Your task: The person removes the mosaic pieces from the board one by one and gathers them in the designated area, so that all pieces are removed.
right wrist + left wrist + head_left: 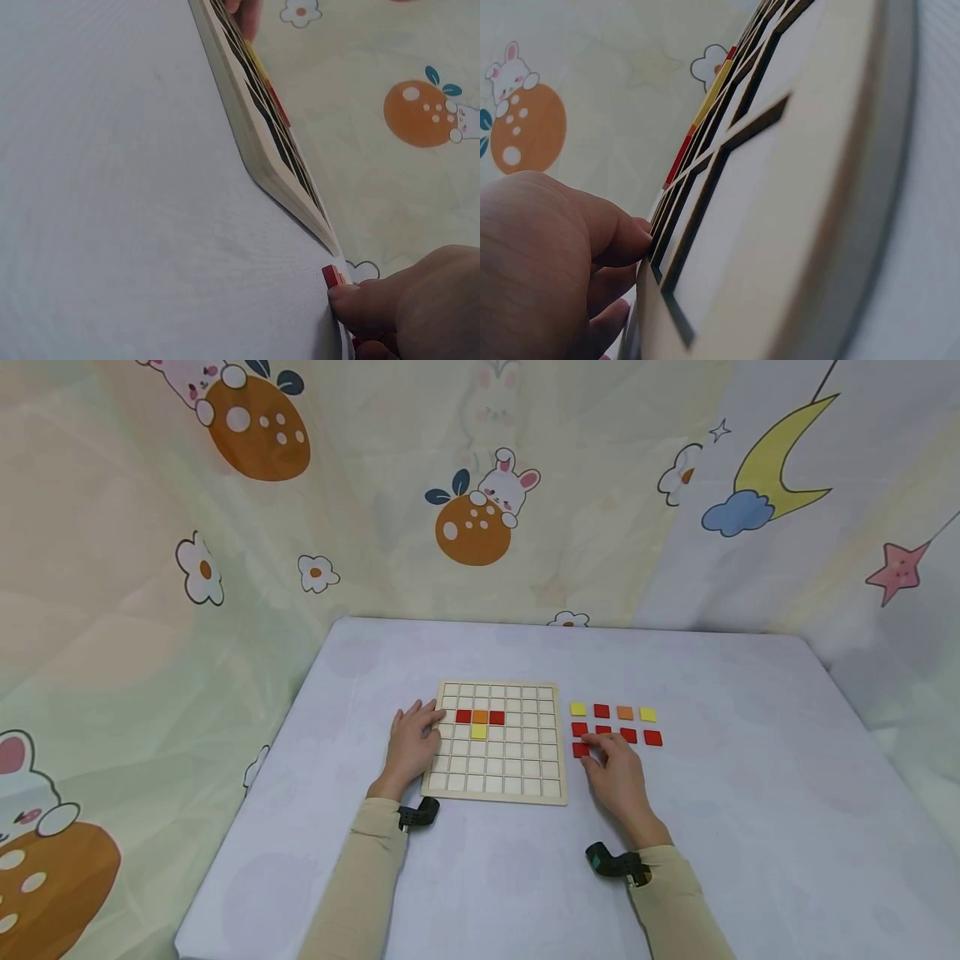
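A square wooden grid board [525, 789] lies on the table. Two red tiles flank an orange tile [480, 717] on it, with a yellow tile [478, 732] just below the orange one. Along the board's left border rests my left hand [411, 745], its fingertips touching the rim [780, 322] in the left wrist view. Right of the board, my right hand [618, 777] pinches a red tile [580, 749] between thumb and fingertips. That red tile [330, 276] shows at the thumb tip in the right wrist view. My right fingers partly cover another red tile [603, 730].
Loose tiles lie in rows right of the board, including a yellow tile [577, 709], a second orange tile [625, 713] and several red ones. A white cloth covers the table [765, 793]. Behind it hangs a printed curtain [375, 510].
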### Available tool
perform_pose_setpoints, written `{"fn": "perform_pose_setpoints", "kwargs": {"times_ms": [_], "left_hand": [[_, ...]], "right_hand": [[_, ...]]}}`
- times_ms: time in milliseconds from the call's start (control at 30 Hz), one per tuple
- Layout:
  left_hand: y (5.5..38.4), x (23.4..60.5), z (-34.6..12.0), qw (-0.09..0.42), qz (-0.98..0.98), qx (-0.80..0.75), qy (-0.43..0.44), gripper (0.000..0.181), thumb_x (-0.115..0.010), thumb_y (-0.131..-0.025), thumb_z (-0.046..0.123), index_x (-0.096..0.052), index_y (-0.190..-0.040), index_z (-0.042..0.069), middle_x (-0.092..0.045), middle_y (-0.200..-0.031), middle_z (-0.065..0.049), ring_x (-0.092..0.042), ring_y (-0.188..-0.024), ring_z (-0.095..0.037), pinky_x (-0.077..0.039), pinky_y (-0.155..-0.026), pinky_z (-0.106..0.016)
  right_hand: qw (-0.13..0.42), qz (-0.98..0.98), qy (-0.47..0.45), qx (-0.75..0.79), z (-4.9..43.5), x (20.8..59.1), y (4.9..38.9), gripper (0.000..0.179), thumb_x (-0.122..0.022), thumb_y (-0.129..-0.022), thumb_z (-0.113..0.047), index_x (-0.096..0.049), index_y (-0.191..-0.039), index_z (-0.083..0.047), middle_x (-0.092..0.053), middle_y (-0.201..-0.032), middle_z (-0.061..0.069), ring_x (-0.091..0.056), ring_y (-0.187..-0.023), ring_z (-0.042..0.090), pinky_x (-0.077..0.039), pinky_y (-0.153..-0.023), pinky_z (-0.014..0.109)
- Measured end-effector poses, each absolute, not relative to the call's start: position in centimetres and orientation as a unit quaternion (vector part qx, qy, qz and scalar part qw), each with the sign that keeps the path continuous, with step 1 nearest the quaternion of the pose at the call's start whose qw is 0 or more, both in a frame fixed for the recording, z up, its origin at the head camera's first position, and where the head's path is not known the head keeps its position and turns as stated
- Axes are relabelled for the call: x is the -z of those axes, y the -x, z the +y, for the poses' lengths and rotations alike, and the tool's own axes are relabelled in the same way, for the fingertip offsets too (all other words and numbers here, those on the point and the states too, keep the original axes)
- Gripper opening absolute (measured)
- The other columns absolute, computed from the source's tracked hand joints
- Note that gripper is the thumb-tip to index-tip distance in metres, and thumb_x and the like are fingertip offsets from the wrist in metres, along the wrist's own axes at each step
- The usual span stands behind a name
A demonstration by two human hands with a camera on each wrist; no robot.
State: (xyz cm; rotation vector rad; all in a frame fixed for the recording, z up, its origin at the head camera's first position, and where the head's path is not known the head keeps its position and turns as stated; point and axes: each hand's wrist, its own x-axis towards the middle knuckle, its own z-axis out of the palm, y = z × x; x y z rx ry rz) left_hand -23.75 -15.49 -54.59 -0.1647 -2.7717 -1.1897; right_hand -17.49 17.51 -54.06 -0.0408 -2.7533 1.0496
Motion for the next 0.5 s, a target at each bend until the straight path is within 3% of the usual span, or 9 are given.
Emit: {"fn": "perform_pose_setpoints", "kwargs": {"times_ms": [500], "left_hand": [[23.72,54.59,-15.48,0.061,-0.918,0.389,0.057,0.037,-0.05,-0.094,0.008,-0.065,-0.128,0.008,-0.048,-0.148,-0.007,-0.029,-0.145,-0.027,-0.004,-0.122,-0.045]], "right_hand": [[0.104,-0.931,0.01,-0.35,17.63,54.2,17.61,0.04,-0.07,-0.088,-0.008,-0.061,-0.127,-0.005,-0.061,-0.116,0.012,-0.053,-0.092,0.026,-0.053,-0.077,0.037]]}}
